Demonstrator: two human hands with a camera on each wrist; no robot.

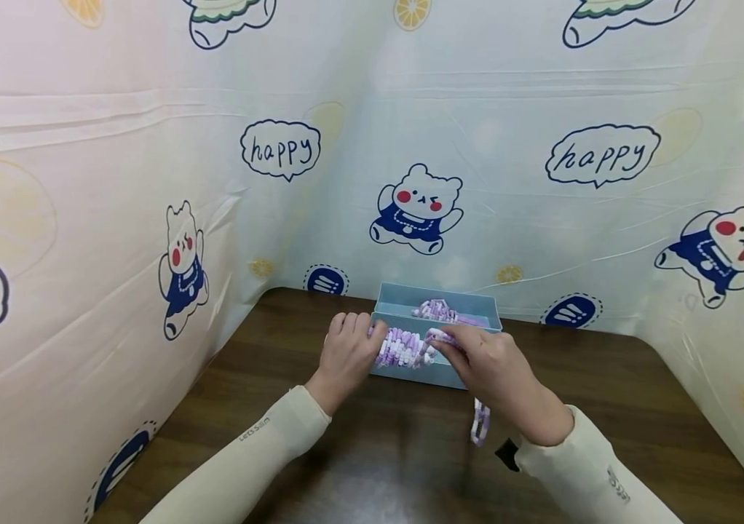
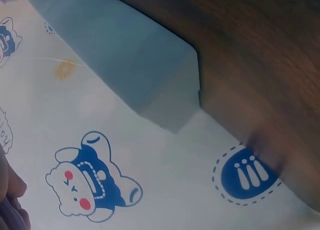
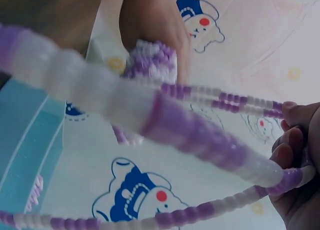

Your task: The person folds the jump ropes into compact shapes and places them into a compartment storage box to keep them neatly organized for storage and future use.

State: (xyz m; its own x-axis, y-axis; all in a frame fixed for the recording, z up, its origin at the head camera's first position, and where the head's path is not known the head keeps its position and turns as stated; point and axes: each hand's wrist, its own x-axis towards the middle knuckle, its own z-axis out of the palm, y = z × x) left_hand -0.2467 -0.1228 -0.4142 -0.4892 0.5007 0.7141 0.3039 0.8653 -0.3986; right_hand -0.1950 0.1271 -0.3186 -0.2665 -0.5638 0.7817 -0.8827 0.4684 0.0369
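Note:
A purple-and-white beaded jump rope [image 1: 401, 348] is bunched in tight coils above the blue box's front part. My left hand [image 1: 346, 349] grips the bundle's left end, fingers curled over it. At the left wrist view's lower left corner, a purple rod [image 2: 12, 217] shows beside fingers. My right hand [image 1: 493, 364] pinches a length of the rope between thumb and fingers, right of the bundle. Two strands [image 3: 225, 102] stretch from the bundle to that hand in the right wrist view. A loose loop [image 1: 480, 422] dangles below the right hand.
The light blue box [image 1: 398, 372] stands at the back middle of the brown wooden table [image 1: 359, 451]. In its rear compartment lies another purple-and-white beaded bundle [image 1: 436, 311]. A printed curtain [image 1: 319, 218] surrounds the table's back and sides. A small black piece [image 1: 507, 454] shows by the right cuff.

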